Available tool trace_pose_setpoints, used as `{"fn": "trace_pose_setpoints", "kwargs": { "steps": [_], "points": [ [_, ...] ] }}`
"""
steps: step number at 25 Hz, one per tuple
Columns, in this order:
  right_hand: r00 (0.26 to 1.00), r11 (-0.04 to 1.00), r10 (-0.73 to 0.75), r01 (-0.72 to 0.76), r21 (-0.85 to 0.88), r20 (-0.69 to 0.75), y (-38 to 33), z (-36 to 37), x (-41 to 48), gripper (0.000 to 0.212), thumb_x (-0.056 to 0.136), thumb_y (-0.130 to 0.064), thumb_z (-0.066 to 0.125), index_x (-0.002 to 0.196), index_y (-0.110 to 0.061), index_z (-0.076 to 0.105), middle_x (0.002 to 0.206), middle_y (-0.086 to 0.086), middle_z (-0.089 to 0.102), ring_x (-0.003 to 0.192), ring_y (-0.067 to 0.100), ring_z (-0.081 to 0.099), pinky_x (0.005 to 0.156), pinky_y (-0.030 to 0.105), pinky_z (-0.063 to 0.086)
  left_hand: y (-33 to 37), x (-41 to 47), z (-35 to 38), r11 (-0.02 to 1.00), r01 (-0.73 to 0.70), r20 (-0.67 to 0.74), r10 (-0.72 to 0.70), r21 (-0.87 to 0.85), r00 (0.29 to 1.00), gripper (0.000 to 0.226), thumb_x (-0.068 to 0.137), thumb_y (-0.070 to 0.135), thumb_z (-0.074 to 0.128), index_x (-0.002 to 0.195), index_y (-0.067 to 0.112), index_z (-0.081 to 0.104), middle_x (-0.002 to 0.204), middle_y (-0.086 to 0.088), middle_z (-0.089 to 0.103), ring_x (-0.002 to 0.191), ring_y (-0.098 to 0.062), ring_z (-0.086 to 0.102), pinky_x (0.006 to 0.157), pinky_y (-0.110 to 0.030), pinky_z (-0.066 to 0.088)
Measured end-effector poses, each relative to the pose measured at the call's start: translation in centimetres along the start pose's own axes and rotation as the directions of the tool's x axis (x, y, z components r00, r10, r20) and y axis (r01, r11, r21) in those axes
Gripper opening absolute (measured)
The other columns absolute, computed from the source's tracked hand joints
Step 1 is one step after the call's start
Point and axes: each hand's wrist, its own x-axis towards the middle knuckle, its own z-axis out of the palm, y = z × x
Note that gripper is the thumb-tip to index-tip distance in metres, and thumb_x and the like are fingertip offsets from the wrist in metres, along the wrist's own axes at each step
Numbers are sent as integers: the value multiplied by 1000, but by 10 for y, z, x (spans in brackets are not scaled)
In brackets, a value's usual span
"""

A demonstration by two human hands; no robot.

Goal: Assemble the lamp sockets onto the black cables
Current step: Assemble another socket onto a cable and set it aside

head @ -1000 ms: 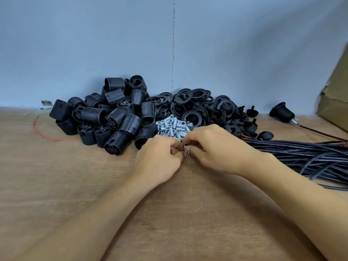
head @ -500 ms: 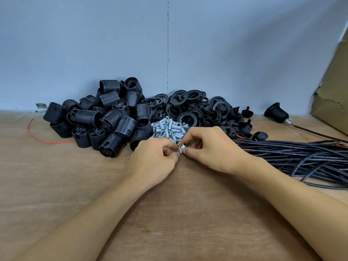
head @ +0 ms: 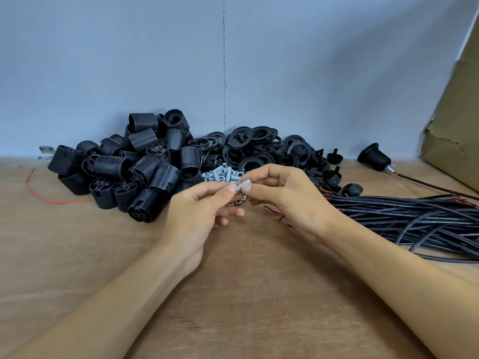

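Note:
A small silver threaded tube (head: 240,186) is pinched between both hands above the wooden table. My left hand (head: 199,211) pinches its left end with thumb and forefinger; my right hand (head: 287,200) pinches its right end. Behind them lies a heap of silver threaded tubes (head: 223,175). A few small nuts (head: 236,202) lie under the hands. Black ribbed lamp sockets (head: 134,167) are piled at the left, black rings (head: 248,143) in the middle. A bundle of black cables (head: 414,216) stretches off to the right.
One assembled socket on a cable (head: 374,156) lies at the back right. A cardboard box (head: 456,130) stands at the right edge. A loose red wire (head: 49,198) lies left. A blue-grey wall closes the back. Bare wooden table (head: 246,294) lies in front.
Both hands have lifted off the table and come toward me, now holding up a silver threaded tube between them.

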Motion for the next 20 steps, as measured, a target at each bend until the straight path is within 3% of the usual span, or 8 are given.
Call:
{"fn": "trace_pose_setpoints", "kwargs": {
  "steps": [7, 10, 13, 16, 20],
  "points": [
    [993, 974, -111, 103, -201, -29, 3, 0, -2, 12, 89, -18, 77, 98, -11, 74, 84, 0, 74, 70, 7, 64, 65, 16, 50, 1, 4, -5, 997, 1, 79, 5, -73, 997, 32, 70, 24, 80, 101, 16, 81, 88, -2, 78, 64, -11, 68, 56, -19, 52],
    [987, 922, -150, 116, -369, -62, 4, 2, -4, 13, 89, -33, 77, 86, -21, 73, 73, -5, 71, 63, 5, 61, 60, 18, 47, 0, 4, -7, 998, -16, 104, 22, -57, 994, 30, 66, 26, 80, 95, 20, 83, 90, -5, 79, 67, -10, 68, 59, -20, 53],
    [990, 884, -129, 87, -459, -61, 4, 2, -4, 31, 93, -44, 69, 70, -23, 66, 64, -6, 66, 57, 4, 55, 59, 23, 46, -2, 4, -7, 998, -37, 115, 42, -43, 992, 28, 65, 23, 81, 94, 21, 83, 89, -7, 78, 71, -10, 69, 61, -19, 53],
    [995, 875, -88, 51, -481, -54, 3, 3, -4, 47, 99, -48, 57, 64, -17, 64, 58, -10, 64, 52, -3, 54, 55, 12, 41, -3, 4, -7, 998, -46, 118, 50, -30, 992, 23, 71, 17, 82, 93, 21, 83, 88, -6, 78, 72, -10, 69, 61, -20, 53],
    [994, 869, -87, 40, -492, -73, 4, 3, -3, 42, 98, -50, 57, 72, -19, 65, 62, -4, 66, 52, 1, 53, 57, 16, 44, -4, 4, -5, 997, -72, 97, 71, 4, 993, 19, 80, 7, 80, 91, 23, 83, 81, -1, 76, 70, -10, 67, 59, -20, 52]
  ]
}}
